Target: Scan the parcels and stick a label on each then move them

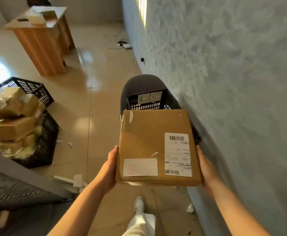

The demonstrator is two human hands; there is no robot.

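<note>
Trouser leg in white and a pale shoe sit lowest in my view, on the tiled floor. Just above them I have both hands on the parcel, a flat brown cardboard box carried level in the air: my left hand grips its left edge near the close corner, fingers curled underneath and out of sight, and my right hand presses along its right edge, its fingers also hidden beneath. On the parcel's top face a white shipping label with barcodes runs along the right edge, and a smaller pale label lies at the near left corner. To my left a grey table edge cuts in, with a black mesh basket below it and paper scraps on the floor beside it. Further left, two black crates are piled with brown parcels. Straight beyond the parcel's far edge stands an open black crate bearing a handwritten paper sign, resting on a dark rounded chair close to the textured grey wall. Farthest back, a wooden desk carries a few boxes, and cables lie by the wall's foot.
</note>
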